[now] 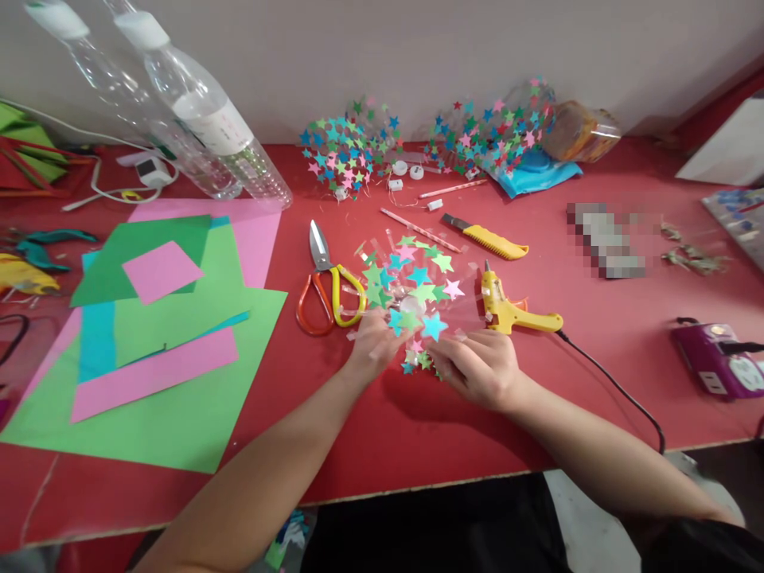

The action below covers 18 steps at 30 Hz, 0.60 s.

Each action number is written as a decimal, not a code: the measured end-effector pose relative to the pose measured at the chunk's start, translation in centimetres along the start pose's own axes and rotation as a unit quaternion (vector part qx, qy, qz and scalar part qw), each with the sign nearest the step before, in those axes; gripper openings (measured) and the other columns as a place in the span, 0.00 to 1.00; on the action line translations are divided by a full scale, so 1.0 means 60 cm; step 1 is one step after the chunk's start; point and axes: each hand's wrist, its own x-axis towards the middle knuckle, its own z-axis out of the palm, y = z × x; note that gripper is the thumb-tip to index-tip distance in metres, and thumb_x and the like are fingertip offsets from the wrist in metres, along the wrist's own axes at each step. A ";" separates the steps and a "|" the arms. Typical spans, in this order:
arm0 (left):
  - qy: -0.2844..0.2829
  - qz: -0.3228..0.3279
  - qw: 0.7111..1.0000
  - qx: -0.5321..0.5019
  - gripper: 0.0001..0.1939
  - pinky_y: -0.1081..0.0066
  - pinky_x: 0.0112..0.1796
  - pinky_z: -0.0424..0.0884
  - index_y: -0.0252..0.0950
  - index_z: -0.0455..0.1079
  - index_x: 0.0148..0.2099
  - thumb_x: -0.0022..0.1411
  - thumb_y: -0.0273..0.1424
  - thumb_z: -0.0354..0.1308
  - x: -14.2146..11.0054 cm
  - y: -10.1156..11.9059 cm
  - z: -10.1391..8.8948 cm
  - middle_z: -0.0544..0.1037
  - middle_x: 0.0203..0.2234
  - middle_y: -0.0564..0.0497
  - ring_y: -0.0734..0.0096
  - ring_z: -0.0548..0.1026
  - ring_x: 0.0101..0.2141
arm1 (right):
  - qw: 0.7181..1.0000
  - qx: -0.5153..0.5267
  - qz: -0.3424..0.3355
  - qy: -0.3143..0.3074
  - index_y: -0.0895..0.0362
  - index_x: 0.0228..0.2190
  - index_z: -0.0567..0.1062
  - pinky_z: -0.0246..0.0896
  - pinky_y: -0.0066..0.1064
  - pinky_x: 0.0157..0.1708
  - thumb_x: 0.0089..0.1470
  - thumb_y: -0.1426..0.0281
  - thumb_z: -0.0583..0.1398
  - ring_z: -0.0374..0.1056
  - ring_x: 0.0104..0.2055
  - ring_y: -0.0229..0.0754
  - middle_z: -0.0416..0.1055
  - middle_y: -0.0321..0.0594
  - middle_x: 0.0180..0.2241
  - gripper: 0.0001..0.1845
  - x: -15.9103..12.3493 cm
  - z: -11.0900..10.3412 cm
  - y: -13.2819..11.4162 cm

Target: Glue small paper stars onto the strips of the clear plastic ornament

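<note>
A clear plastic piece cut into strips, with green, blue and pink paper stars [411, 288] glued on them, lies on the red table [370, 434] in front of me. My left hand [375, 344] grips its near left side, fingers curled round the strips. My right hand [481, 368] pinches the strips at its near right side. A yellow glue gun [514, 312] lies just right of the star piece, its black cord running toward the table edge. Scissors [325, 288] with orange and yellow handles lie just left of it.
Green, pink and blue paper sheets [167, 350] cover the left of the table. Two clear bottles [196, 111] lean at the back left. Two finished star clusters [349, 151] stand by the wall. A yellow box cutter [489, 239], pink sticks and a purple device [719, 358] lie around.
</note>
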 end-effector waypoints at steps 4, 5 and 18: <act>-0.026 -0.003 0.999 0.031 0.10 0.66 0.41 0.73 0.40 0.72 0.30 0.48 0.38 0.67 -0.005 0.012 -0.003 0.74 0.22 0.53 0.60 0.77 0.38 | 1.000 -0.005 0.008 0.002 0.56 0.36 0.68 0.47 0.29 0.18 0.57 0.76 0.59 0.54 0.17 0.31 0.64 0.26 0.17 0.05 -0.004 0.003 0.001; -0.028 -0.004 0.999 0.032 0.10 0.66 0.40 0.73 0.40 0.72 0.29 0.47 0.38 0.68 -0.007 0.017 -0.001 0.74 0.21 0.53 0.60 0.77 0.36 | 1.000 0.000 0.008 0.009 0.56 0.36 0.67 0.48 0.28 0.18 0.57 0.76 0.59 0.54 0.18 0.31 0.64 0.26 0.18 0.06 -0.005 0.002 0.002; 0.007 -0.103 0.990 -0.093 0.11 0.59 0.41 0.76 0.39 0.67 0.28 0.43 0.30 0.66 -0.004 0.026 0.017 0.79 0.25 0.51 0.56 0.79 0.37 | 0.991 0.118 0.048 0.032 0.54 0.33 0.63 0.49 0.28 0.19 0.53 0.78 0.58 0.54 0.18 0.31 0.60 0.26 0.19 0.09 -0.002 -0.010 0.004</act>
